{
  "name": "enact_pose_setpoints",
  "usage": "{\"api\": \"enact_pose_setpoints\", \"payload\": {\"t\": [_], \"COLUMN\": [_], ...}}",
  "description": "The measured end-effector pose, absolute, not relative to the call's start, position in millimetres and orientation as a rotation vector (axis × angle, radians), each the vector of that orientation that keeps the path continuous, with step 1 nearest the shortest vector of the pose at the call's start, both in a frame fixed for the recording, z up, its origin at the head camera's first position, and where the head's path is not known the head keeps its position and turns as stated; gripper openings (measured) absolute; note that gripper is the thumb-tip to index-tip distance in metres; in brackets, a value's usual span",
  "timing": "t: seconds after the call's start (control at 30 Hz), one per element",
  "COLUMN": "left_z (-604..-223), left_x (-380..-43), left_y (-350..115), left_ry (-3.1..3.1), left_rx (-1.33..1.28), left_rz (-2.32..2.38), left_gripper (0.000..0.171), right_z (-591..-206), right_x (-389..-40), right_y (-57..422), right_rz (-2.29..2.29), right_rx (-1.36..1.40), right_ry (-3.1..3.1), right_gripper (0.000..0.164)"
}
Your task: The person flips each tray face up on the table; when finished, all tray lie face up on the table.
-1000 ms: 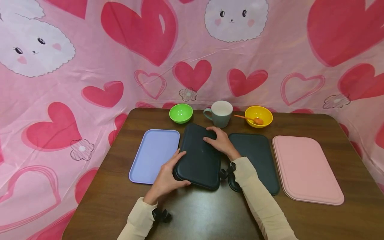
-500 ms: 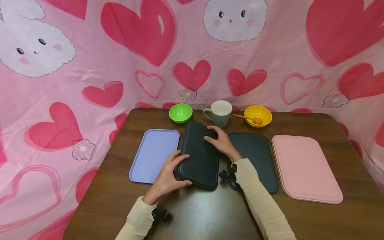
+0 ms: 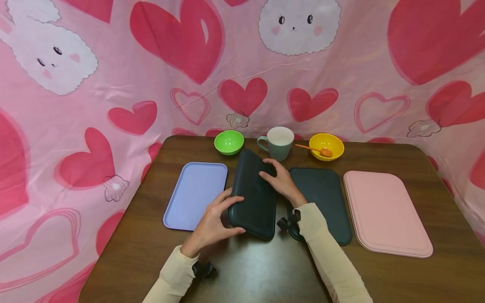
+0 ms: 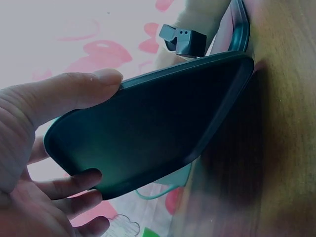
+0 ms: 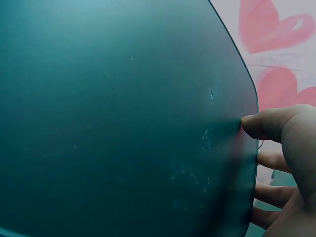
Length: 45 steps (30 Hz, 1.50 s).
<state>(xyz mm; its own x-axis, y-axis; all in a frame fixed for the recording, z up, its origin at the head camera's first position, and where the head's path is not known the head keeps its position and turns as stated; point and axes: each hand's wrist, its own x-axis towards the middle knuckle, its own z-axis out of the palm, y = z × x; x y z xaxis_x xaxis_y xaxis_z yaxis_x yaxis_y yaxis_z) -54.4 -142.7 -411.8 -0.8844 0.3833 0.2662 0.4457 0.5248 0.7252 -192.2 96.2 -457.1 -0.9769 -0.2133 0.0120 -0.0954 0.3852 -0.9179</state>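
Observation:
A dark green tray (image 3: 254, 195) is tilted up on its side, left long edge raised, its flat back toward the head camera. In the left wrist view, its recessed face (image 4: 148, 128) and raised rim show. My left hand (image 3: 214, 221) grips the near left corner, thumb on the near edge and fingers around the left side. With the thumb on its back and fingers behind the edge, my right hand (image 3: 281, 181) pinches the far right end. Right of it lies a second dark green tray (image 3: 322, 198); to the left, a lavender tray (image 3: 197, 195).
A pink tray (image 3: 386, 212) lies at the right of the wooden table (image 3: 242, 273). Along the back stand a green bowl (image 3: 229, 143), a grey-green mug (image 3: 279, 145) and a yellow bowl (image 3: 331, 141) holding an orange spoon (image 3: 323, 152). A heart-patterned cloth hangs behind.
The held tray has tipped steeper, its left edge rising and shifting right. My left hand has moved slightly right with it; my right hand has barely moved.

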Motion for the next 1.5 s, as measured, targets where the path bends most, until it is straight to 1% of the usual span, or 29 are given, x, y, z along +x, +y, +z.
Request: {"api": "enact_pose_setpoints", "payload": {"t": [0.57, 1.5], "left_z": [-401.0, -393.1], "left_x": [-54.9, -58.3], "left_y": [-134.2, -116.0], "left_ry": [-2.561, -2.54], "left_rx": [-0.915, -1.05], "left_rz": [-1.261, -1.214], "left_gripper": [0.075, 0.073], "right_z": [-443.8, -420.2], "right_x": [-176.1, -148.9], "right_y": [98.6, 99.9], "right_rz": [-1.701, -1.748], "right_rx": [-0.323, -0.311], "right_ry": [2.526, 2.511], "right_gripper": [0.048, 0.046]}}
